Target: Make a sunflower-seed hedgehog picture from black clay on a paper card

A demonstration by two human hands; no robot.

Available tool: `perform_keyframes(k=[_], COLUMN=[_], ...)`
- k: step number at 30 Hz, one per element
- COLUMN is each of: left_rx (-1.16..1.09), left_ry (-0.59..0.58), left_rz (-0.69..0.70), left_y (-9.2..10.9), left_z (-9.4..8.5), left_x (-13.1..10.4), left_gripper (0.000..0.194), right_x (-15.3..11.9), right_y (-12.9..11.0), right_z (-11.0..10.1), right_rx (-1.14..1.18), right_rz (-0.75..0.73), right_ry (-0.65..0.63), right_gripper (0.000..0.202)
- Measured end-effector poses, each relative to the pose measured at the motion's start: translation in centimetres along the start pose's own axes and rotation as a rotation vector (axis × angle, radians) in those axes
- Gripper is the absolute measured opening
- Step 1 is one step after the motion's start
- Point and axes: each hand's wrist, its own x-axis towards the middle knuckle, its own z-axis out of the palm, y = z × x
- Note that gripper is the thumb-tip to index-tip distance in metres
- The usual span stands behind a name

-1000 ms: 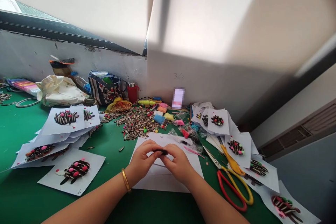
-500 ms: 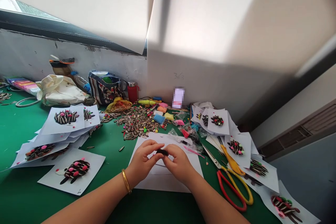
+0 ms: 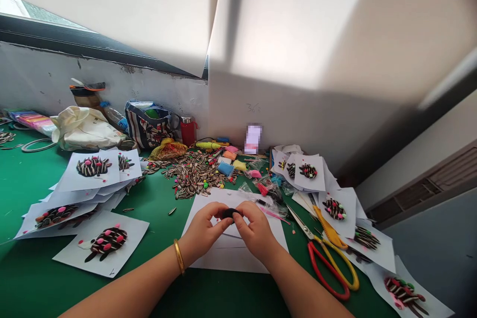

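Note:
Between my fingertips is a small piece of black clay, pinched from both sides. My left hand, with a gold bangle at the wrist, grips its left side with thumb and fingers. My right hand presses the right side, thumb in front. Both hands hover over white paper sheets on the green table. Just beyond lies a heap of striped sunflower seeds. To the right rest scissors with one red and one yellow handle.
Paper cards with seed-and-clay hedgehogs are piled at left, more cards at right. Colored clay packets lie behind the seeds. A striped bag, a cream bag and a red bottle stand along the wall.
The black clay has turned in my fingers and looks rounder, less elongated. My fingertips have shifted slightly around it; everything else stays in place.

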Motion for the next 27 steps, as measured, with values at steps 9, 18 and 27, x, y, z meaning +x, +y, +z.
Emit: perform_keyframes(k=[9,18,27], left_rx=[-0.048,-0.017,0.011], left_ry=[0.06,0.03,-0.031], left_rz=[0.029,0.064,0.001], left_y=[0.17,0.2,-0.01], left_z=[-0.24,-0.41,0.01], left_x=[0.09,0.17,0.15], left_gripper=[0.014,0.015,0.021], right_x=[0.12,0.14,0.1], right_y=[-0.41,-0.56,-0.01], right_z=[0.15,0.2,-0.06], right_rx=[-0.066,-0.099,0.019], right_rz=[-0.031,-0.02,0.01], right_ry=[-0.088,-0.046,0.074], right_gripper=[0.017,0.012,0.018])
